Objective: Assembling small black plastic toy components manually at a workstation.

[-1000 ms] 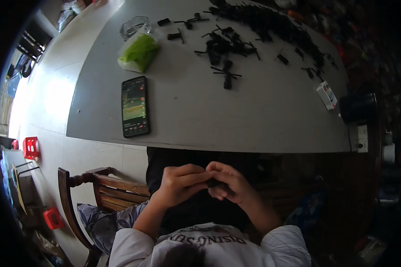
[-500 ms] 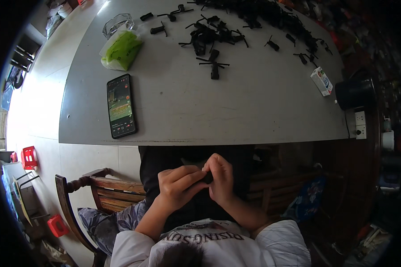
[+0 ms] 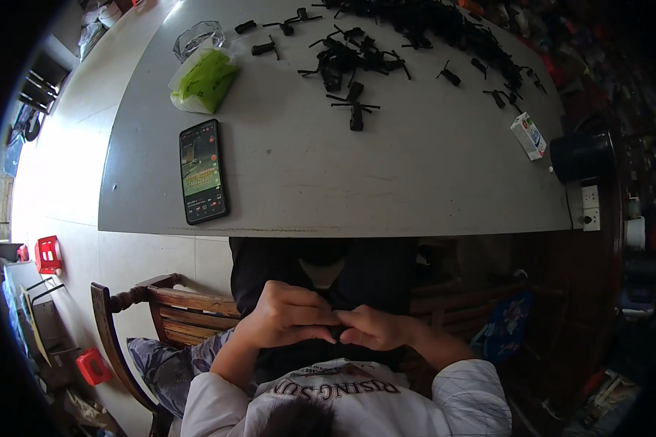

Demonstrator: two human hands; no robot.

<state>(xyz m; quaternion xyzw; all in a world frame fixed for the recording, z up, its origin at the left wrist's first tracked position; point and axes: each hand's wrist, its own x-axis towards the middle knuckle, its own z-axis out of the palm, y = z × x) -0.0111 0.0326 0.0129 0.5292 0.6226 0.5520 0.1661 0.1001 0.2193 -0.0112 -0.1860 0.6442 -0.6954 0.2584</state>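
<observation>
Over my lap, below the table's near edge, my left hand [image 3: 288,313] and my right hand [image 3: 375,326] meet at the fingertips. Both are closed, pinching a small dark piece [image 3: 336,333] that is mostly covered by the fingers. Its exact kind cannot be made out. On the table beyond lie many black plastic parts with thin sticking-out arms; the nearest black part [image 3: 356,116] lies apart from a loose cluster [image 3: 339,62]. A larger heap of black parts [image 3: 444,29] spreads along the far right side.
A phone [image 3: 204,171] with a lit screen lies on the grey table [image 3: 306,189] at left. Behind it are a green-and-clear plastic bag [image 3: 205,80] and a glass dish [image 3: 197,36]. At right stand a small white carton [image 3: 528,136] and a black container [image 3: 582,156]. A wooden bench [image 3: 197,313] surrounds me.
Both hands have come down closer to my body, and the right hand has turned from pointing up to lying sideways against the left fingertips. The phone's picture has changed.
</observation>
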